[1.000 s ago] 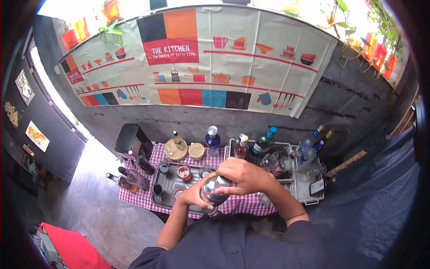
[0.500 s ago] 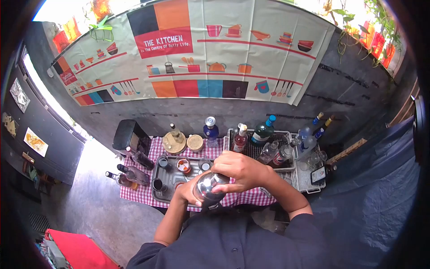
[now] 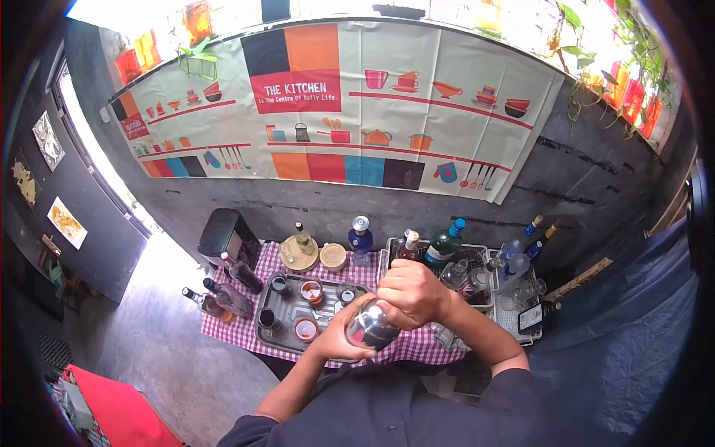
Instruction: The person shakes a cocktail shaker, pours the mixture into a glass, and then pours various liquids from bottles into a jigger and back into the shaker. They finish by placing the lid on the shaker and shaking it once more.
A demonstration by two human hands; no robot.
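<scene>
A shiny metal shaker is held close to my body, over the front edge of the checkered cloth. Fingers of my left hand wrap round its left side. My right hand is closed at its upper right side, with the fingers curled. Just left of the shaker is a dark tray, which holds a glass of reddish drink, another glass and several dark cups.
Dark bottles stand at the left beside a black box. A blue bottle and round wooden boards are behind the tray. White wire racks with several bottles stand at the right.
Both hands and the shaker have shifted right in the view. My right hand's fingers have curled in more tightly, and the shaker is more tilted. The whole view has shifted slightly.
</scene>
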